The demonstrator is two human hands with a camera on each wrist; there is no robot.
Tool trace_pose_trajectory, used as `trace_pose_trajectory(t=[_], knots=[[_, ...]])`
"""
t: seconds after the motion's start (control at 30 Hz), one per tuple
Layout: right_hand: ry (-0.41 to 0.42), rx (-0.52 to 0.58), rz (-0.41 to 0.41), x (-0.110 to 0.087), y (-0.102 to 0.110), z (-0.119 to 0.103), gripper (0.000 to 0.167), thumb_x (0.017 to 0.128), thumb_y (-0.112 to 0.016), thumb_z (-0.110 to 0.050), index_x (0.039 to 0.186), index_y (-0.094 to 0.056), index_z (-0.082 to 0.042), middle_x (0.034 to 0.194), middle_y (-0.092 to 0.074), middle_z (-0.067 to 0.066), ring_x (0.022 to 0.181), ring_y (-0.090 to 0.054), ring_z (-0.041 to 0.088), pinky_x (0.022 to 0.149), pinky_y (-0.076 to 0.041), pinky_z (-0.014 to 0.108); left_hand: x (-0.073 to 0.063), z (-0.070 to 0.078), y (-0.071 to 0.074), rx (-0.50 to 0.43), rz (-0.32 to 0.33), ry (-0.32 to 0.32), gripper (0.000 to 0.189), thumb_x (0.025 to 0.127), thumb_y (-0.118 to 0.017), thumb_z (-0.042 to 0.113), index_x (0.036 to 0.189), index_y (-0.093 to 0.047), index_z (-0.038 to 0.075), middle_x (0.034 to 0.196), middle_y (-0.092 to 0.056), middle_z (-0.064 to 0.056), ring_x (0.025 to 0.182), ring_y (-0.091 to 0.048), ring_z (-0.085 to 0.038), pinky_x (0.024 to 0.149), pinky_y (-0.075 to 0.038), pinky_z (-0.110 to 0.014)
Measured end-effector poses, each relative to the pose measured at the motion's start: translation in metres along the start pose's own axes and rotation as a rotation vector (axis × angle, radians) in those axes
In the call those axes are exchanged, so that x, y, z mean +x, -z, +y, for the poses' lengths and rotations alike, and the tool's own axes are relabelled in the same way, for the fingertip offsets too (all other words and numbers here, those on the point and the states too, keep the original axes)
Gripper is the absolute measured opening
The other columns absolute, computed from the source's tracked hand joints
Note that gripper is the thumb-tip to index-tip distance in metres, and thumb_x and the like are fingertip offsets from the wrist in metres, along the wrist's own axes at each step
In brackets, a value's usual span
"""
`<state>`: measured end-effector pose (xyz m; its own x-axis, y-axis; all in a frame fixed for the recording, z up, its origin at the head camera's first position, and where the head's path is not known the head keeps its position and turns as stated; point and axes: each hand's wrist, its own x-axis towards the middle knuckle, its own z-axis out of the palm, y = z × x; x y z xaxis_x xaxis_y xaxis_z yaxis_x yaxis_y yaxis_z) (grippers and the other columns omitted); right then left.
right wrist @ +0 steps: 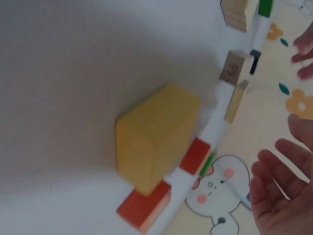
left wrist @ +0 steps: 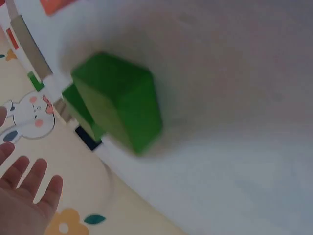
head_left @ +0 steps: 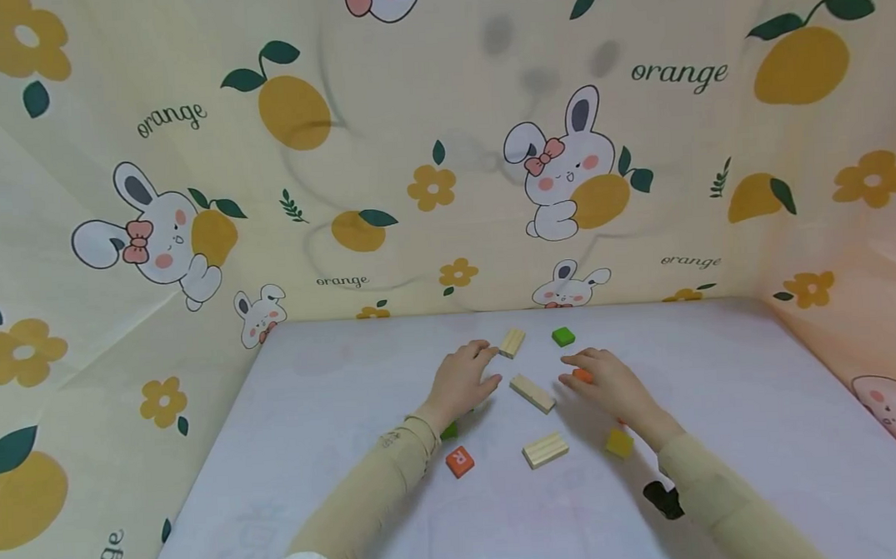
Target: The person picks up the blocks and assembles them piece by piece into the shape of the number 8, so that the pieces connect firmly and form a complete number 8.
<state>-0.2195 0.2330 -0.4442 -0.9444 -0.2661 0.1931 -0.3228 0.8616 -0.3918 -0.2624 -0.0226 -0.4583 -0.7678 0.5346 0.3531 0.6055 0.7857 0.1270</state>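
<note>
My left hand [head_left: 460, 383] hovers over the tabletop with its fingers spread, left of a long wooden block [head_left: 532, 393] and near another wooden block [head_left: 512, 343]. Nothing is between its fingers. A green block [head_left: 449, 430] peeks out from behind that wrist; it looms large in the left wrist view. My right hand [head_left: 610, 387] is also extended, its fingers partly covering an orange block [head_left: 582, 375]. In the right wrist view its fingers [right wrist: 281, 171] are loosely bent and hold nothing. A yellow block [head_left: 619, 443] lies beneath the right wrist.
A red block with a letter R [head_left: 459, 462] and a ridged wooden block [head_left: 545, 449] lie nearer the front. Farther back sits a green block [head_left: 563, 336]. A black piece [head_left: 664, 500] lies beside the right sleeve. Printed cloth [head_left: 427, 147] walls the table's back and sides.
</note>
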Motion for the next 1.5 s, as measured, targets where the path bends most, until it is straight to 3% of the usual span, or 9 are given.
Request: trace_pose_trajectory(t=[0.13, 0.33, 0.57, 0.77, 1.1, 1.5], knots=[[-0.004, 0.012, -0.041, 0.002, -0.008, -0.004, 0.037, 0.086, -0.064, -0.028, 0.115, -0.064, -0.005, 0.105, -0.065, 0.012, 0.094, -0.057, 0.029, 0.083, -0.048, 0.046, 0.006, 0.010, -0.007, -0.020, -0.053, -0.019, 0.038, 0.088, -0.061, 0.032, 0.121, -0.059, 0.015, 0.119, -0.062, -0.002, 0.104, -0.062, -0.018, 0.079, -0.052, -0.030], [-0.041, 0.036, -0.113, 0.003, -0.016, -0.005, 0.032, 0.085, -0.066, -0.026, 0.109, -0.067, -0.005, 0.091, -0.066, 0.006, 0.080, -0.056, 0.018, 0.069, -0.047, 0.034, 0.012, 0.017, -0.018, -0.001, -0.144, -0.016, 0.031, 0.090, -0.058, 0.032, 0.118, -0.062, 0.020, 0.116, -0.065, 0.003, 0.104, -0.062, -0.014, 0.083, -0.051, -0.029], [-0.076, 0.066, -0.161, 0.001, -0.021, -0.010, 0.029, 0.084, -0.067, -0.022, 0.106, -0.068, -0.004, 0.082, -0.065, 0.001, 0.071, -0.052, 0.011, 0.063, -0.044, 0.028, 0.015, 0.016, -0.029, 0.053, -0.147, -0.044, 0.027, 0.090, -0.059, 0.032, 0.116, -0.064, 0.027, 0.109, -0.066, 0.007, 0.090, -0.063, -0.012, 0.071, -0.050, -0.025], [-0.108, 0.095, -0.171, 0.001, -0.023, -0.017, 0.029, 0.082, -0.070, -0.022, 0.105, -0.067, -0.005, 0.081, -0.065, 0.001, 0.069, -0.053, 0.011, 0.062, -0.044, 0.029, 0.017, 0.017, -0.031, 0.084, -0.144, -0.044, 0.026, 0.093, -0.054, 0.032, 0.117, -0.064, 0.030, 0.107, -0.066, 0.007, 0.089, -0.062, -0.013, 0.069, -0.049, -0.026], [-0.107, 0.046, -0.149, 0.003, -0.032, -0.019, 0.020, 0.078, -0.073, -0.021, 0.094, -0.070, -0.009, 0.078, -0.066, -0.002, 0.072, -0.055, 0.011, 0.066, -0.046, 0.032, 0.020, 0.020, -0.032, 0.116, -0.213, -0.017, 0.027, 0.092, -0.055, 0.033, 0.118, -0.063, 0.032, 0.113, -0.065, 0.007, 0.095, -0.061, -0.014, 0.072, -0.048, -0.028], [-0.136, -0.008, -0.130, 0.005, -0.037, -0.021, 0.019, 0.075, -0.075, -0.021, 0.090, -0.068, -0.010, 0.082, -0.066, 0.000, 0.072, -0.056, 0.011, 0.066, -0.047, 0.033, 0.022, 0.019, -0.034, 0.079, -0.214, 0.009, 0.023, 0.091, -0.057, 0.032, 0.112, -0.066, 0.031, 0.108, -0.067, 0.008, 0.092, -0.061, -0.015, 0.069, -0.048, -0.029]])
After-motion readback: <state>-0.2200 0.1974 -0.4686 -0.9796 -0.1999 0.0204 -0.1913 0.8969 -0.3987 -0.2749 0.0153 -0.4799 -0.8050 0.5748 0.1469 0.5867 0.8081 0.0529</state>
